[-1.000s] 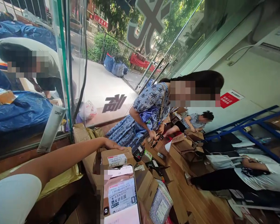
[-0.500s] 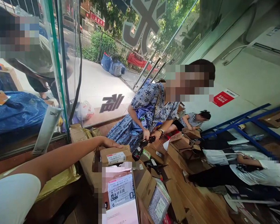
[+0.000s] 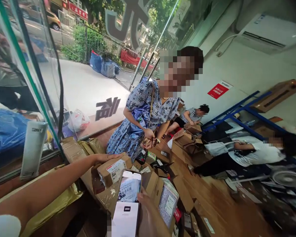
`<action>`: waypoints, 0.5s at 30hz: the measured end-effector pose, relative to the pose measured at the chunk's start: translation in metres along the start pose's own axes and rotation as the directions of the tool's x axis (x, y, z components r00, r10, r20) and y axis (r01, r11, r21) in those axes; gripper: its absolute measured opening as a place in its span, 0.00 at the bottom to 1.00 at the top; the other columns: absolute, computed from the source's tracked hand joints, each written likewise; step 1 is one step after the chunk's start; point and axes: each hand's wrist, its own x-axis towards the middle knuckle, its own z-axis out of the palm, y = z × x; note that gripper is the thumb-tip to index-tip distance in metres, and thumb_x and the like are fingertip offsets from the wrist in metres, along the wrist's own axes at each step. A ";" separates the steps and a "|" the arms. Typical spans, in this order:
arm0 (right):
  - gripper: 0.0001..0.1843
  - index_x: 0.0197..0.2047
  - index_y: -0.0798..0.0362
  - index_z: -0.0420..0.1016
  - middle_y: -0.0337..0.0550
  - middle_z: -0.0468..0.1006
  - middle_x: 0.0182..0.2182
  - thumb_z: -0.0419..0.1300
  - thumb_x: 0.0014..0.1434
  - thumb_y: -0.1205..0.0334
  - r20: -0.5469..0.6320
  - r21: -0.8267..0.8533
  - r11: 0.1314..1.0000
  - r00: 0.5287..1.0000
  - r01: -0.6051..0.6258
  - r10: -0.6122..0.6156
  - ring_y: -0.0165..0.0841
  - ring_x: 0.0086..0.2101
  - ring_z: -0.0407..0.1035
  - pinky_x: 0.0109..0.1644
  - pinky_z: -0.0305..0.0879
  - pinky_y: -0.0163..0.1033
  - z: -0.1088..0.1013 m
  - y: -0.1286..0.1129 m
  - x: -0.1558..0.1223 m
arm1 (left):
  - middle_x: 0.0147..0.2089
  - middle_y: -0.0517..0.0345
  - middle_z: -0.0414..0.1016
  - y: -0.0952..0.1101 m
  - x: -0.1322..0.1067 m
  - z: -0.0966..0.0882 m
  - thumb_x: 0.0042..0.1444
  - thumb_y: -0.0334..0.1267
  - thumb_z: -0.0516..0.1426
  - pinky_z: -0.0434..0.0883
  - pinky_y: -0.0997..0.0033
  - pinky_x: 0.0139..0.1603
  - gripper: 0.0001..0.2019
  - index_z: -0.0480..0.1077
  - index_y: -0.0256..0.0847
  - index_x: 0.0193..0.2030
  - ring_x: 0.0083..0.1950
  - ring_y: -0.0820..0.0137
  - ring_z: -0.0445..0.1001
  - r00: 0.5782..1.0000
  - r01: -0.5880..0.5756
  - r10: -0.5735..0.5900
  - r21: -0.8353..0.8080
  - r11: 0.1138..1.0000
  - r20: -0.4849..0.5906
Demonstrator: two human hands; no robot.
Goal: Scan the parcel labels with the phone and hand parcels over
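My left hand (image 3: 105, 159) reaches across from the left and grips the top of a small cardboard box (image 3: 106, 177) with a white shipping label on its face. The box is tilted, over other parcels. My right hand (image 3: 146, 205) is wrapped round a smartphone (image 3: 125, 217) held upright in front of the box. A label shows in the upper part of its screen, with a white panel below. Right of the phone lies a parcel in bubble wrap (image 3: 168, 205) with a label on it.
A person in a blue patterned dress (image 3: 150, 108) stands just beyond the parcels. Another sits by opened cartons (image 3: 185, 141), and a person in a white top (image 3: 258, 153) is at the right. A glass wall (image 3: 27, 62) runs along the left, with a rolled white package (image 3: 34, 148) near it.
The view has swung right. The labelled box has turned and tilted in my left hand. The phone's screen has changed from a sharp label to a blurrier one.
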 end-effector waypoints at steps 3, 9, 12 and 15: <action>0.26 0.33 0.53 0.76 0.42 0.82 0.30 0.73 0.32 0.47 -0.185 0.137 0.990 0.983 0.025 0.001 0.36 0.34 0.75 0.46 0.70 0.42 0.005 0.010 0.010 | 0.36 0.50 0.80 -0.019 0.001 0.003 0.19 0.76 0.58 0.72 0.67 0.39 0.44 0.74 0.39 0.35 0.37 0.61 0.76 0.999 0.040 -0.044 -0.119 0.992 -0.026; 0.29 0.30 0.53 0.72 0.34 0.76 0.19 0.75 0.26 0.46 -0.359 0.197 0.980 0.931 0.010 0.062 0.32 0.22 0.70 0.37 0.70 0.42 0.009 0.018 0.025 | 0.36 0.47 0.80 -0.039 0.001 0.004 0.20 0.76 0.58 0.73 0.66 0.38 0.43 0.72 0.37 0.34 0.36 0.60 0.76 0.996 0.081 -0.090 -0.241 0.967 -0.026; 0.33 0.35 0.55 0.74 0.40 0.79 0.22 0.72 0.29 0.42 -0.284 0.245 0.967 0.948 -0.075 0.146 0.37 0.28 0.74 0.38 0.71 0.45 0.009 0.016 0.022 | 0.36 0.48 0.80 -0.035 -0.001 0.003 0.20 0.75 0.58 0.73 0.66 0.42 0.43 0.71 0.38 0.34 0.38 0.60 0.76 0.996 0.075 -0.084 -0.253 0.965 -0.025; 0.34 0.41 0.55 0.75 0.44 0.81 0.24 0.64 0.39 0.35 -0.107 0.313 0.942 0.982 -0.116 0.156 0.42 0.31 0.76 0.38 0.72 0.49 -0.003 0.016 0.014 | 0.35 0.48 0.79 -0.026 -0.002 0.001 0.19 0.76 0.57 0.73 0.66 0.40 0.43 0.71 0.38 0.34 0.38 0.59 0.76 0.998 0.048 -0.056 -0.212 0.976 -0.034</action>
